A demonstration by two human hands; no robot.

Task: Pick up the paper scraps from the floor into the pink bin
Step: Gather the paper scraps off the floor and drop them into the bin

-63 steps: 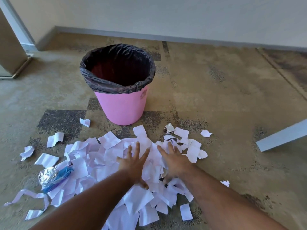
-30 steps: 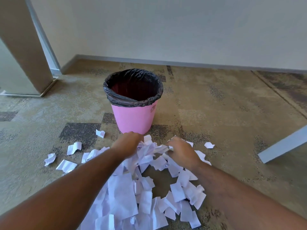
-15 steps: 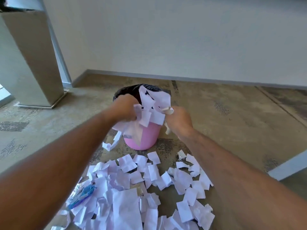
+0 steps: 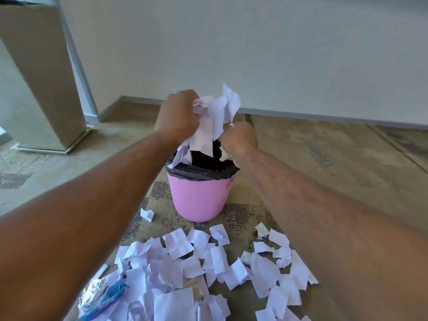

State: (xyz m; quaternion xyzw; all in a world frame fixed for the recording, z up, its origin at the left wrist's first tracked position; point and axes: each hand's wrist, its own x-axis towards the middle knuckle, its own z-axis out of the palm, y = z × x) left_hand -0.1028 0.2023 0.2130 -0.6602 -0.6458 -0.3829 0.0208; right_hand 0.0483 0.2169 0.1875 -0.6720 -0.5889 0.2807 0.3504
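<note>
No readable txt, labels or nos. anywhere in view.

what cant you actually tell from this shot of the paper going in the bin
Head view, the only one:
- Inside of the pink bin: dark liner and the held bunch of scraps hide how full it is.
- Left hand and right hand: only their backs show, so the fingers' grip is hidden.
- Floor scraps: the pile runs off the bottom edge and under both forearms.
- Foil and blue wrapper: blurred, partly behind the left forearm.
</note>
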